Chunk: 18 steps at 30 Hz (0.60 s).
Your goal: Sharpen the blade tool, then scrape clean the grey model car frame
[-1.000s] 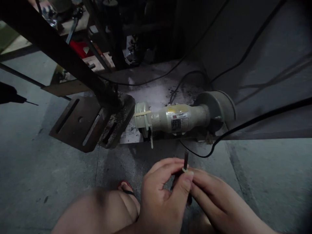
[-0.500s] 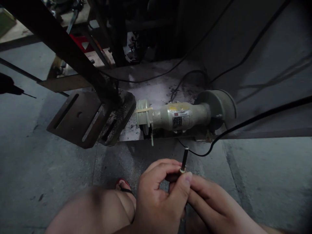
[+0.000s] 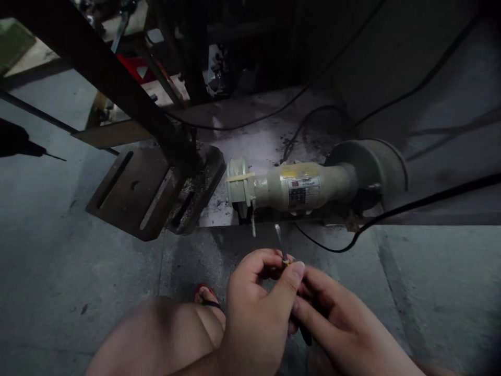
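Both my hands are together at the lower middle, holding a slim metal rod [image 3: 280, 241] with a brass-coloured collar. My left hand [image 3: 260, 303] pinches it near the collar between thumb and bent fingers. From the other side, my right hand [image 3: 332, 308] closes its fingers on the lower part, where a dark end pokes out below. The rod's light tip points up and slightly left, apart from the bench grinder [image 3: 301, 188]. The fingers hide most of the lower part.
The grinder, with wheel guards at both ends, sits on a pale bench surface [image 3: 219, 214]. A slotted drill press table [image 3: 133, 183] stands at left, beside a drill bit [image 3: 55, 156]. A black cable [image 3: 430, 198] hangs at right. A sandalled foot [image 3: 207, 297] rests on the floor.
The rod has tilted from leaning right to leaning left, and its shaft now catches the light. A dark lower end now shows under my right hand. The view has shifted slightly.
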Each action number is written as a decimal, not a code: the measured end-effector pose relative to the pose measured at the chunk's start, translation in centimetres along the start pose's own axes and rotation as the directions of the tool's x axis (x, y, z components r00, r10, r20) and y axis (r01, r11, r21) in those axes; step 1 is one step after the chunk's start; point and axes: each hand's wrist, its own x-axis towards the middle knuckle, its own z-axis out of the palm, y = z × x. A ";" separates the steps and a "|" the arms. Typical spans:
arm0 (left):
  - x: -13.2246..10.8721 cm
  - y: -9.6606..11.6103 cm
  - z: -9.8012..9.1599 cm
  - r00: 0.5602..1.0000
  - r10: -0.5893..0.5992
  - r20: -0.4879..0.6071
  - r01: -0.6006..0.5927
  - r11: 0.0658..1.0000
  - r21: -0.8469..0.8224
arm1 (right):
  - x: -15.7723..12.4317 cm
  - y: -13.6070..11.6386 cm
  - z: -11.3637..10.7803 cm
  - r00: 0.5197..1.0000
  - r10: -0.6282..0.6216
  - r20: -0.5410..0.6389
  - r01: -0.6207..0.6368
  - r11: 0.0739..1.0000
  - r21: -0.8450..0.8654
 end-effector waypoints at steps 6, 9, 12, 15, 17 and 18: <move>0.9 0.0 -0.3 0.995 -0.089 -0.043 0.084 0.991 -0.106 | 1.4 1.8 1.3 0.999 0.042 -0.011 -0.040 0.988 0.148; 1.1 -0.1 -1.2 0.996 -0.092 -0.009 0.092 0.995 -0.036 | 1.5 1.8 1.4 0.999 0.032 -0.020 -0.031 0.996 0.080; 1.1 -0.2 -1.9 0.999 -0.044 0.022 0.042 0.995 0.086 | 1.5 1.5 1.4 0.997 0.034 -0.074 -0.029 0.998 0.063; 1.4 -0.3 -2.2 0.994 -0.089 0.064 0.084 0.993 0.085 | 1.6 1.1 1.1 0.989 0.120 -0.087 -0.111 0.989 0.098; 1.8 -0.4 -2.3 0.989 -0.116 0.092 0.112 0.993 0.047 | 1.8 0.8 0.6 0.987 0.135 -0.086 -0.127 0.988 0.092; 2.0 -0.4 -2.2 0.987 -0.123 0.103 0.120 0.992 0.028 | 1.8 0.7 0.3 0.988 0.119 -0.100 -0.110 0.990 0.084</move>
